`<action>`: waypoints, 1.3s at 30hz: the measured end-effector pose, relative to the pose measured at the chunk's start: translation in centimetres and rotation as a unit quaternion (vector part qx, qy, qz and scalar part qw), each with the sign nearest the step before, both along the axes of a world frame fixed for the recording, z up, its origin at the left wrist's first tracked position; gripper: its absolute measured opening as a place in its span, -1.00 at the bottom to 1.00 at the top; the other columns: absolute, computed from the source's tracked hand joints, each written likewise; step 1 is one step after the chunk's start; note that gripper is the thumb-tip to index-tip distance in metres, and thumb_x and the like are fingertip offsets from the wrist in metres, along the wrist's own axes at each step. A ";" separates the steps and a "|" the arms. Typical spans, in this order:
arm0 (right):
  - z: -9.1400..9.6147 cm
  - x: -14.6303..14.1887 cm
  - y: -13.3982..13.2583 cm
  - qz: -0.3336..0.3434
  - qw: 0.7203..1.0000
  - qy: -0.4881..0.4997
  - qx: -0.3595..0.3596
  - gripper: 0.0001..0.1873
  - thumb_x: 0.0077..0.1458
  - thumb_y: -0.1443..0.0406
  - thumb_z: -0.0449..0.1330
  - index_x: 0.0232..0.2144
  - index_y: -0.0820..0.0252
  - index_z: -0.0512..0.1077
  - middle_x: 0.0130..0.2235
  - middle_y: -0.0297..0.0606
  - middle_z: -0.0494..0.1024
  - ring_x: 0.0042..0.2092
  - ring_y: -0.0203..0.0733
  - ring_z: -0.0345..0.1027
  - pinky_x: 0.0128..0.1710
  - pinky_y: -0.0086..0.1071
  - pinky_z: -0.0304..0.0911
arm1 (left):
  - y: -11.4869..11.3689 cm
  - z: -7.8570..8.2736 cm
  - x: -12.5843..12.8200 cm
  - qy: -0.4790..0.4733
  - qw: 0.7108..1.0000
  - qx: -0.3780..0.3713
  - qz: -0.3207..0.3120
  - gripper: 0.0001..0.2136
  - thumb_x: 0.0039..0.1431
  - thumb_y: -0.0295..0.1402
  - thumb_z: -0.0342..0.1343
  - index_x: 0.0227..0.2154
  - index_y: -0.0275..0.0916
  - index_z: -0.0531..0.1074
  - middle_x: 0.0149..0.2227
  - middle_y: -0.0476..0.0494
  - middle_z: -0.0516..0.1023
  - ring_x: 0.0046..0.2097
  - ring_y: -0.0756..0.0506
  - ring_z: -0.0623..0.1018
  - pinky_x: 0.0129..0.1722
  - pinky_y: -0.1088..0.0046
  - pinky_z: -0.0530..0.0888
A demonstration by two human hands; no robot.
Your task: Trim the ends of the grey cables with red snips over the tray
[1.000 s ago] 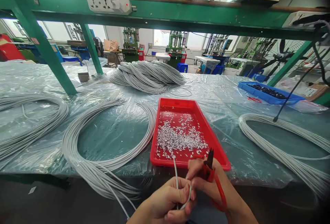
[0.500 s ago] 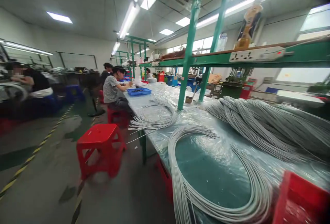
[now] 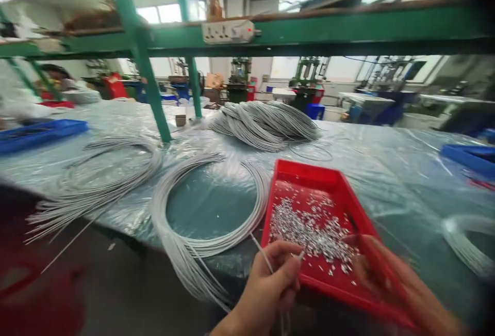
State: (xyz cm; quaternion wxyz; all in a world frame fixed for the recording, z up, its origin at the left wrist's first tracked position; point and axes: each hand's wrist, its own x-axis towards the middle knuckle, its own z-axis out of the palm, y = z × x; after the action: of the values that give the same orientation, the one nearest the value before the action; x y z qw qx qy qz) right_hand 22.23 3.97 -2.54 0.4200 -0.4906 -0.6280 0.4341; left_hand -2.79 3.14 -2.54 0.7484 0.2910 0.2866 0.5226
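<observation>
My left hand (image 3: 273, 282) is in front of the red tray, thumb and index finger pinched on a thin grey cable (image 3: 263, 252) whose tip sticks out past the fingertips. My right hand (image 3: 386, 269), smeared by motion, is over the right side of the red tray (image 3: 315, 170); its fingers are too blurred to read. A narrow dark shape shows at its fingers, of a kind I cannot make out. Many small shiny metal pieces (image 3: 305, 230) lie scattered in the tray. Left of the tray, a looped bundle of grey cables (image 3: 160, 209) hangs partly over the table edge.
Another cable bundle (image 3: 135, 171) lies farther left, and a large cable heap (image 3: 266, 124) behind. A green post (image 3: 147, 78) and a shelf beam with a power strip (image 3: 228, 31) cross the view. Blue trays (image 3: 42, 132) stand at both sides; a pale coil (image 3: 469, 243) is at right.
The view has swung right and down, from the aisle and red stool to the tray. Both my hands have come into view, the left one with a cable in it.
</observation>
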 end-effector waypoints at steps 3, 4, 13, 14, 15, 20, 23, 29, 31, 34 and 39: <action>-0.3 -0.5 -4.4 -0.037 0.997 -0.031 -0.068 -0.26 0.07 -0.14 0.36 0.18 0.12 0.54 0.11 0.09 0.64 0.11 0.27 0.53 0.08 -0.06 0.47 | -0.9 0.7 -0.7 0.023 0.999 -0.017 -0.019 -0.48 -0.12 0.04 0.49 -0.25 -0.26 0.52 -0.65 0.17 0.36 -0.73 0.22 0.01 -0.73 0.64 -0.07; 0.0 -0.9 -5.4 -0.030 0.995 -0.046 -0.085 -0.24 0.05 -0.14 0.36 0.20 0.09 0.53 0.20 0.07 0.57 0.20 0.32 0.44 0.16 -0.02 0.38 | -1.2 0.9 -0.8 0.034 0.999 -0.025 -0.027 -0.49 -0.11 0.02 0.49 -0.25 -0.27 0.53 -0.64 0.16 0.37 -0.72 0.22 0.03 -0.71 0.64 -0.06; 4.4 -1.9 -8.0 0.109 0.971 -0.199 -0.076 -0.51 0.12 0.09 0.30 0.12 -0.11 0.56 -0.01 -0.07 0.69 -0.03 0.26 0.60 -0.15 -0.10 0.56 | -2.6 1.6 -1.2 0.086 0.987 -0.038 -0.131 -0.57 -0.07 -0.01 0.48 -0.30 -0.26 0.61 -0.63 0.15 0.28 -0.63 0.18 0.12 -0.64 0.66 0.01; 4.7 -2.0 -8.1 0.113 0.969 -0.204 -0.078 -0.58 0.12 0.11 0.29 0.05 -0.11 0.59 -0.11 -0.11 0.71 -0.12 0.22 0.62 -0.23 -0.14 0.57 | -2.6 1.5 -1.2 0.086 0.986 -0.028 -0.141 -0.58 -0.05 0.00 0.47 -0.31 -0.25 0.61 -0.64 0.17 0.26 -0.64 0.19 0.10 -0.64 0.66 0.01; 4.9 -2.2 -8.3 0.111 0.969 -0.204 -0.082 -0.63 0.13 0.11 0.29 0.00 -0.10 0.60 -0.19 -0.15 0.71 -0.18 0.18 0.62 -0.27 -0.17 0.56 | -2.6 1.5 -1.2 0.086 0.985 -0.021 -0.151 -0.59 -0.03 0.00 0.46 -0.32 -0.25 0.60 -0.65 0.18 0.23 -0.64 0.19 0.08 -0.64 0.66 0.00; 3.5 -2.1 -9.4 0.092 0.975 -0.167 -0.114 -0.43 0.20 -0.03 0.25 0.23 -0.13 0.48 0.04 -0.08 0.67 0.04 0.29 0.55 -0.04 0.00 0.51 | -2.4 1.8 -1.0 0.085 0.984 -0.012 -0.156 -0.56 -0.08 0.02 0.48 -0.36 -0.26 0.58 -0.67 0.19 0.21 -0.66 0.18 0.06 -0.67 0.64 -0.05; 2.7 -1.5 -9.6 0.094 0.972 -0.177 -0.126 -0.37 0.23 -0.06 0.21 0.31 -0.16 0.38 0.14 -0.04 0.61 0.13 0.33 0.48 0.04 0.07 0.47 | -2.3 1.9 -1.0 0.083 0.984 -0.009 -0.156 -0.58 -0.07 -0.01 0.47 -0.36 -0.26 0.59 -0.66 0.19 0.22 -0.66 0.19 0.04 -0.67 0.63 -0.06; 4.9 -2.4 -8.4 0.132 0.972 -0.140 -0.133 -0.55 0.26 0.03 0.23 0.17 -0.14 0.50 -0.09 -0.15 0.67 -0.12 0.07 0.56 -0.14 -0.18 0.50 | -2.4 1.4 -1.4 0.079 0.982 0.002 -0.170 -0.62 0.00 -0.03 0.45 -0.28 -0.24 0.64 -0.61 0.13 0.30 -0.64 0.19 0.07 -0.67 0.64 -0.06; 5.1 -2.7 -8.2 0.103 0.977 -0.044 -0.181 -0.53 0.30 -0.04 0.21 0.18 -0.12 0.47 -0.33 -0.30 0.60 -0.38 -0.18 0.45 -0.39 -0.41 0.43 | -2.4 1.4 -1.5 0.070 0.982 -0.013 -0.175 -0.61 -0.02 -0.03 0.46 -0.29 -0.23 0.62 -0.62 0.13 0.30 -0.64 0.18 0.07 -0.68 0.64 -0.08; 4.1 -2.1 -7.6 0.027 0.981 0.030 -0.189 -0.30 0.21 -0.13 0.30 0.27 0.02 0.35 -0.55 -0.54 0.26 -0.60 -0.31 0.07 -0.61 -0.49 0.17 | -2.2 1.5 -1.4 0.068 0.983 -0.024 -0.168 -0.59 -0.02 0.00 0.44 -0.27 -0.22 0.59 -0.63 0.17 0.26 -0.65 0.18 0.00 -0.67 0.64 -0.08; 2.6 -0.5 -5.4 -0.042 0.996 -0.050 -0.065 -0.21 0.21 -0.10 0.27 0.33 0.09 0.20 -0.43 -0.36 0.41 -0.42 -0.06 0.37 -0.37 -0.25 0.42 | -2.0 0.8 -0.6 0.264 0.924 0.222 -0.163 -0.69 0.30 -0.07 0.17 -0.14 -0.20 0.62 -0.28 -0.15 0.51 -0.31 -0.05 0.48 -0.28 0.41 0.45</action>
State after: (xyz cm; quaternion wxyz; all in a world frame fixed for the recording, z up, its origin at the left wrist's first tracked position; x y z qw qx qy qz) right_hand 21.73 -1.41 0.02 0.3728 -0.5642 -0.5975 0.4309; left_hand -3.36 1.11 -1.77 0.6363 0.6201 0.2993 0.3479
